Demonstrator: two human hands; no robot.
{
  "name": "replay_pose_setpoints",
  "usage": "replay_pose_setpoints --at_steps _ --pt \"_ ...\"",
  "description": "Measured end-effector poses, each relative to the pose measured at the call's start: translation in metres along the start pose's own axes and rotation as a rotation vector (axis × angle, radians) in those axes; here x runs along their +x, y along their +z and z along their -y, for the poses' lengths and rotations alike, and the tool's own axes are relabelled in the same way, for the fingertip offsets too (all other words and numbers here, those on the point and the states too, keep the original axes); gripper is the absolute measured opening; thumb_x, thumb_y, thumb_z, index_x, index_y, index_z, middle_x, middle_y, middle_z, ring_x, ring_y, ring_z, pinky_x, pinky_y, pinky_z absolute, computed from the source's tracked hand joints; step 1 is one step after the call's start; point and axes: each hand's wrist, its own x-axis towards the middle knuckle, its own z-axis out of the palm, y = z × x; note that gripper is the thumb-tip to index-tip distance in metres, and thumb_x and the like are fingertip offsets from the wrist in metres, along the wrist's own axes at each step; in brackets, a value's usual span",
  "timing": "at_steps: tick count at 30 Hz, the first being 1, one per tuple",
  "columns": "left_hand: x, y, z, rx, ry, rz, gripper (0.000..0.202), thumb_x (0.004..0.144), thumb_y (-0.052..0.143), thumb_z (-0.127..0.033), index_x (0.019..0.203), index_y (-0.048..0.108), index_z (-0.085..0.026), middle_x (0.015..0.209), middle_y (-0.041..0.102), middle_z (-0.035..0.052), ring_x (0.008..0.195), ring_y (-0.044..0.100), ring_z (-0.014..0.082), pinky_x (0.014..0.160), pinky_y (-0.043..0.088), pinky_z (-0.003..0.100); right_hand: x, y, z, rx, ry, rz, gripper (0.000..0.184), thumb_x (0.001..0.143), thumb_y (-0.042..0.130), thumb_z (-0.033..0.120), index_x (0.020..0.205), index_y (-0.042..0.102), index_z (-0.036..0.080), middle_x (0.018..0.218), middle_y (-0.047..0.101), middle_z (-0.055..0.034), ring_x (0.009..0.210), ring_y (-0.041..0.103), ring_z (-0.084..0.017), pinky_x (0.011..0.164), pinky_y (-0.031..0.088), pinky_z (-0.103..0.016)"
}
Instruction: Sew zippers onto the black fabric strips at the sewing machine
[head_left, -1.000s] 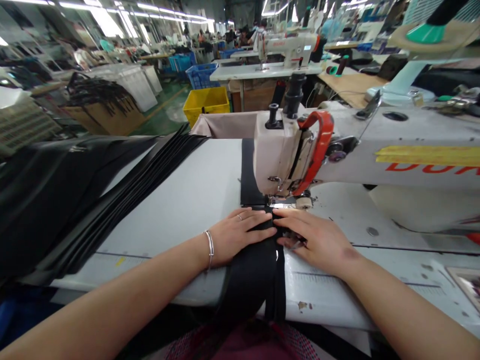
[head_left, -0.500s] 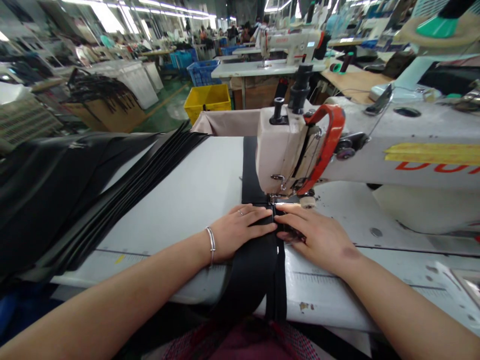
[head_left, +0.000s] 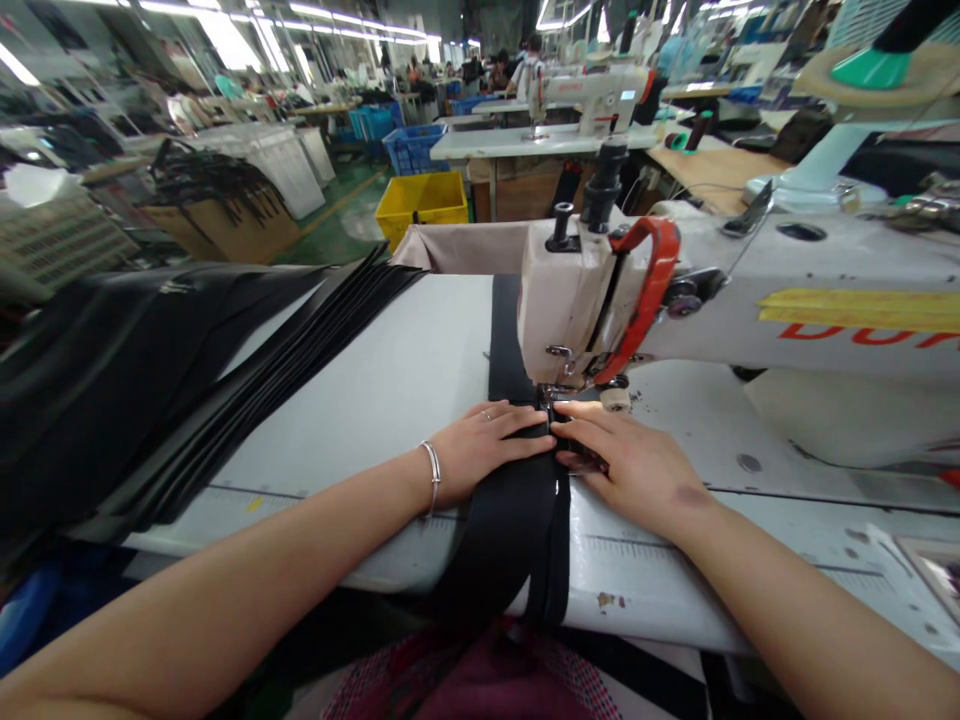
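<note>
A black fabric strip (head_left: pixel 514 520) runs over the white table's front edge and under the head of a sewing machine (head_left: pixel 577 300). My left hand (head_left: pixel 484 445), with a ring and a silver bracelet, lies flat on the strip, fingers stretched toward the presser foot. On the strip's right edge my right hand (head_left: pixel 630 465) presses flat just in front of the needle area. More of the black strip (head_left: pixel 504 335) comes out behind the machine head.
A stack of long black strips (head_left: pixel 247 380) fans across the table's (head_left: pixel 375 400) left side. A yellow crate (head_left: pixel 420 200) and blue crates stand on the floor beyond. Other sewing stations with people fill the background. The machine's arm (head_left: pixel 825 300) spans the right side.
Both hands have slid slightly forward toward the presser foot with the black strip; the view has shifted a little.
</note>
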Motion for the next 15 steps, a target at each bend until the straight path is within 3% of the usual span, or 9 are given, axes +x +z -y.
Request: replay_pose_setpoints --at_steps 7,10,13,15 --pt "0.006 0.0 0.003 -0.046 -0.039 -0.031 0.055 0.086 0.054 -0.02 0.139 0.04 -0.026 0.146 0.033 0.0081 0.137 0.028 0.0248 0.116 0.02 0.045 0.003 0.002 0.0 -0.068 0.038 0.009 0.033 0.091 0.05 0.029 0.124 0.054 0.028 0.137 0.05 -0.0009 0.115 0.05 -0.025 0.085 0.05 -0.041" --pt "0.011 -0.01 0.011 -0.179 -0.101 -0.01 0.052 0.082 0.057 -0.021 0.133 0.049 -0.027 0.144 0.039 0.0022 0.134 0.034 0.0214 0.116 0.022 0.036 0.005 -0.002 -0.003 -0.06 0.079 0.006 0.028 0.089 0.051 0.025 0.116 0.059 0.029 0.125 0.058 -0.0021 0.111 0.052 -0.025 0.084 0.047 -0.038" --pt "0.021 -0.025 0.032 -0.23 -0.303 -0.055 0.039 0.088 0.041 -0.015 0.121 0.059 -0.028 0.129 0.056 -0.0032 0.121 0.049 0.0139 0.108 0.035 0.027 0.01 -0.01 -0.009 -0.008 0.218 -0.012 0.023 0.087 0.056 0.032 0.107 0.061 0.023 0.104 0.064 -0.0065 0.092 0.058 -0.024 0.073 0.046 -0.034" --pt "0.033 -0.031 0.05 -0.166 -0.496 -0.136 0.035 0.092 0.038 -0.022 0.119 0.06 -0.022 0.122 0.059 0.0037 0.118 0.051 0.0204 0.105 0.038 0.036 0.017 -0.013 -0.013 0.075 0.337 -0.024 0.032 0.083 0.059 0.042 0.106 0.059 0.019 0.096 0.064 -0.0087 0.083 0.06 -0.024 0.067 0.045 -0.032"
